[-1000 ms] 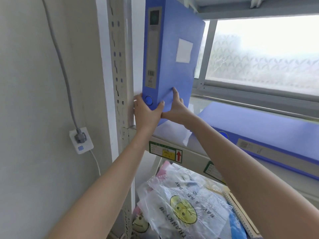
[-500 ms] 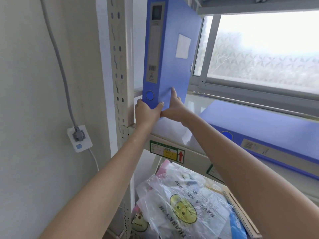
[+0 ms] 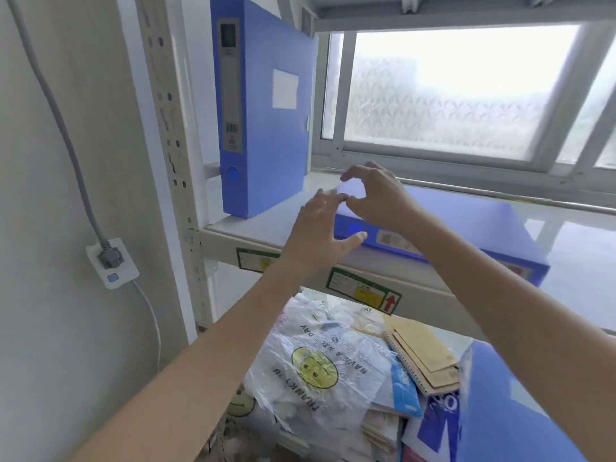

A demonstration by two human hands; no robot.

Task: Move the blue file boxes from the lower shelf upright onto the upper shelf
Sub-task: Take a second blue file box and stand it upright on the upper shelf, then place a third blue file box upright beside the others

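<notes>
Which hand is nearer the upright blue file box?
Left. The left hand hovers just right of the upright blue file box; the right hand is farther right.

One blue file box [image 3: 263, 108] stands upright at the left end of the upper shelf [image 3: 240, 228], spine outward, beside the perforated shelf post [image 3: 166, 105]. A second blue file box [image 3: 443, 225] lies flat on the same shelf. The left hand [image 3: 320, 235] and the right hand [image 3: 373, 191], both with fingers spread and empty, hover at its near corner. Below lies a smiley-face plastic bag [image 3: 320, 365] and spiral notebooks [image 3: 423, 358].
</notes>
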